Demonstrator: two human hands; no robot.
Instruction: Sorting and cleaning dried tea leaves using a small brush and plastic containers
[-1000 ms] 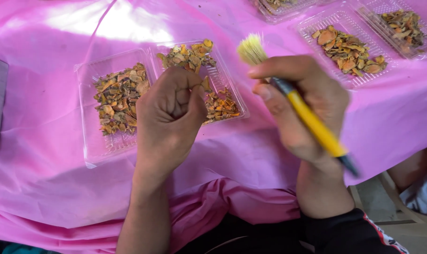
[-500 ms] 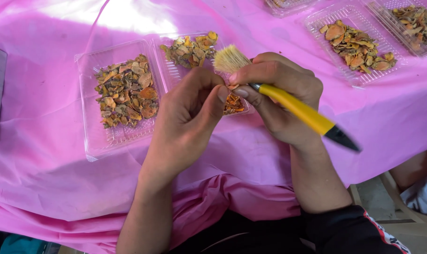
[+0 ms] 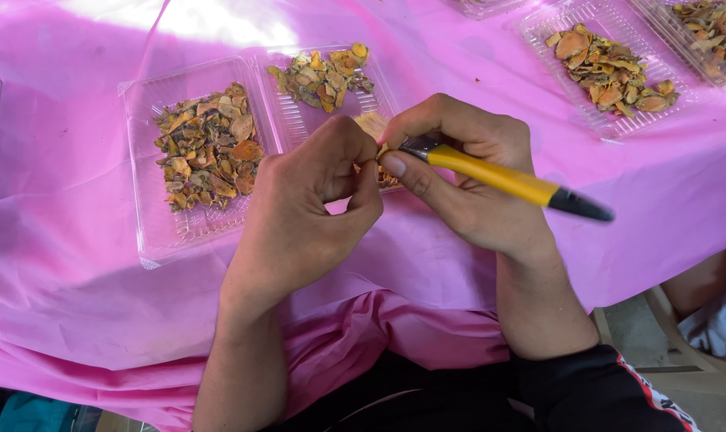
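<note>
As the brush (image 3: 491,176) has swung down from beside the trays, its pale bristles (image 3: 371,124) now sit against the small piece pinched in my left hand (image 3: 299,216). My left fingers (image 3: 368,172) are closed narrowly on that piece, which is almost hidden; only an orange edge shows. My right hand (image 3: 475,184) grips the yellow handle near the metal ferrule, fingers wrapped tight, the black tip pointing right. Both hands have closed in from apart to touching, above the near edge of the two-part clear tray (image 3: 151,240), so I judge that brushing the piece has begun. Dried orange-brown chips (image 3: 207,156) fill the tray's left compartment; fewer lie in its right one (image 3: 323,76). Another clear tray (image 3: 539,32) of chips rests farther right on the pink-covered tabletop (image 3: 75,304).
</note>
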